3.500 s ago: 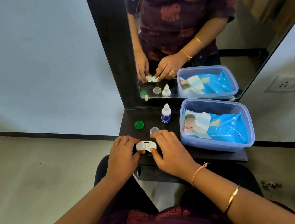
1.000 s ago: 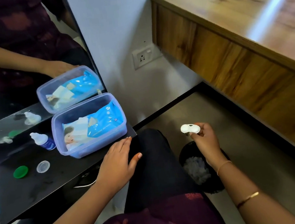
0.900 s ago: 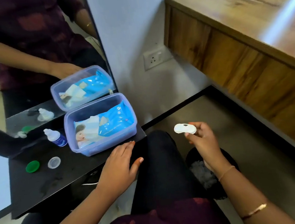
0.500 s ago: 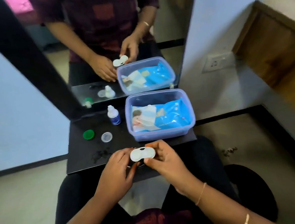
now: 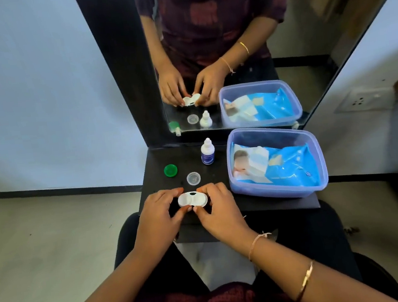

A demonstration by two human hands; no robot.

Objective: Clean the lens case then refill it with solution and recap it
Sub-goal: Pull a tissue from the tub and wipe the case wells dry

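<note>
The white lens case (image 5: 192,199), uncapped with both wells showing, is at the near edge of the black shelf (image 5: 261,207). My left hand (image 5: 159,217) pinches its left end and my right hand (image 5: 218,210) pinches its right end. A green cap (image 5: 170,170) and a clear cap (image 5: 193,178) lie loose on the shelf behind the case. The small solution bottle (image 5: 207,151), white top and blue label, stands upright further back by the mirror.
A lavender plastic tub (image 5: 318,162) holding a blue pack of wipes (image 5: 291,165) takes the shelf's right half. A dark-framed mirror (image 5: 305,46) rises behind the shelf and reflects the hands and objects. A wall socket (image 5: 363,100) is at right.
My right hand carried the case back from over the floor bin at the right to the shelf. My left hand left the shelf edge and took the case's left end.
</note>
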